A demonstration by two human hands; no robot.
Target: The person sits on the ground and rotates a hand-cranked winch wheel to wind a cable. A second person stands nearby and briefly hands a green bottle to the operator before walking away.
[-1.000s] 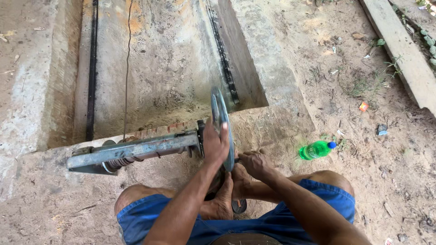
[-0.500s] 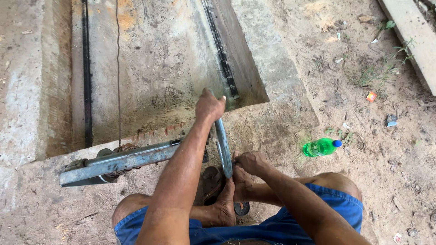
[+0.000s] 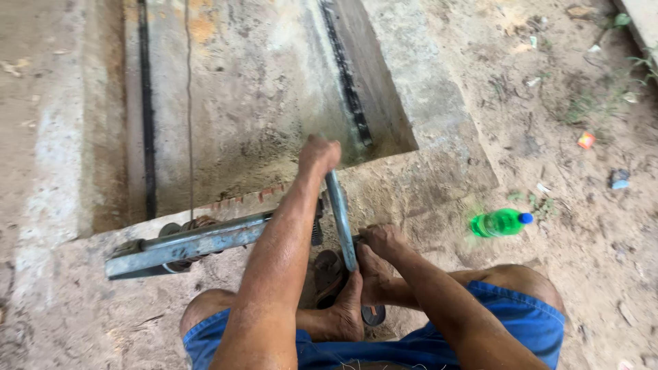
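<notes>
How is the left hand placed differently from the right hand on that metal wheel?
The left hand sits high, closed over the top rim of the grey metal wheel, while the right hand sits low, beside the wheel's lower part near the feet. The left arm reaches out nearly straight; the right arm is bent and close to the body. Both hands are bare and touch the same wheel, which stands on edge at the end of a metal bar.

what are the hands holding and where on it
Both hold the metal wheel at the end of the grey bar. The left hand grips its top rim; the right hand is at its lower rim, near the hub, its exact grip unclear.
</notes>
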